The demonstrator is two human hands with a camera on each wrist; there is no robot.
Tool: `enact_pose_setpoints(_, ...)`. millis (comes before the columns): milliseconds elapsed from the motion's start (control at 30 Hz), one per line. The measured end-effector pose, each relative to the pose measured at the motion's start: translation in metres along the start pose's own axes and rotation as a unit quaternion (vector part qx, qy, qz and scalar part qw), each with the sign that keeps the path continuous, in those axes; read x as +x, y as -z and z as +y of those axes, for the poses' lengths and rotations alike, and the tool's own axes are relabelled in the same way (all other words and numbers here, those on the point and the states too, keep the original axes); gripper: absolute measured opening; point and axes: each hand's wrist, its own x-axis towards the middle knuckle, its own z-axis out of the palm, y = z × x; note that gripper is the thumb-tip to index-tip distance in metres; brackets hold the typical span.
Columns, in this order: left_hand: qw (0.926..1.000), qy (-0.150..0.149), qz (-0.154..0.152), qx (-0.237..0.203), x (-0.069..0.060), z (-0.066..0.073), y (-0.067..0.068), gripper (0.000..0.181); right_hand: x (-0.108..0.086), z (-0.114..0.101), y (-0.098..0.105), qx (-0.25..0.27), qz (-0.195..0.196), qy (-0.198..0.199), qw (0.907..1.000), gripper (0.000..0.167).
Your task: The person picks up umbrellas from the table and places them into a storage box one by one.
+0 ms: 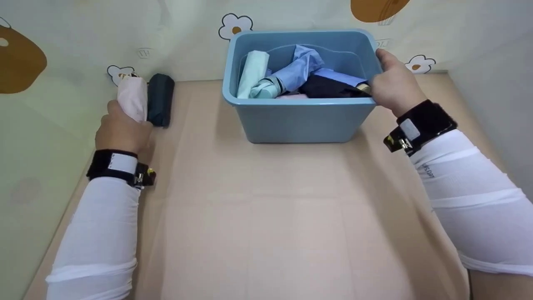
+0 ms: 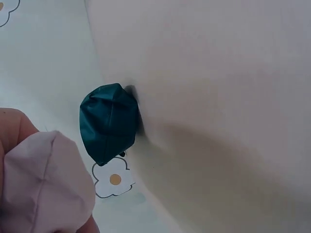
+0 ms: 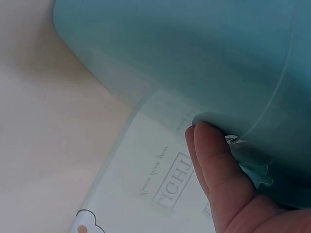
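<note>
In my left hand (image 1: 124, 130) I grip a folded pink umbrella (image 1: 133, 96), held upright near the left wall. Just right of it stands a folded dark green umbrella (image 1: 160, 100), upright against the wall; its rounded end shows in the left wrist view. My right hand (image 1: 397, 83) holds the right rim of a blue plastic bin (image 1: 300, 123), with fingers against its outer wall. Inside the bin lie several wrapped items: a pale mint roll (image 1: 253, 73), a crumpled blue one (image 1: 297, 71) and a black one (image 1: 331, 86). Their lower parts are hidden.
A beige cloth (image 1: 258, 216) covers the table. Behind it rises a pale wall covering (image 1: 187, 37) with printed flowers, and more of it runs down the left side. A grey-white panel (image 1: 491, 91) borders the right.
</note>
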Motion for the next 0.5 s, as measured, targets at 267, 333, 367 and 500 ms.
enact_pose_setpoints(267,0.9996,-0.022,0.009,-0.018,-0.005,0.014,-0.003,0.084,0.0,0.0,0.002,-0.007,0.004,0.002,1.0,0.078)
enact_pose_setpoints(333,0.9994,-0.027,0.013,-0.019,-0.007,0.018,-0.003,0.084,0.0,0.0,0.002,-0.007,0.004,0.001,1.0,0.079)
enact_pose_setpoints(367,0.9992,-0.029,0.016,-0.02,-0.009,0.021,-0.002,0.084,0.0,0.0,0.002,-0.007,0.004,0.003,1.0,0.079)
enact_pose_setpoints(500,0.9976,-0.04,0.035,-0.044,-0.016,0.032,0.004,0.086,0.0,-0.001,0.0,-0.005,0.003,0.005,1.0,0.078)
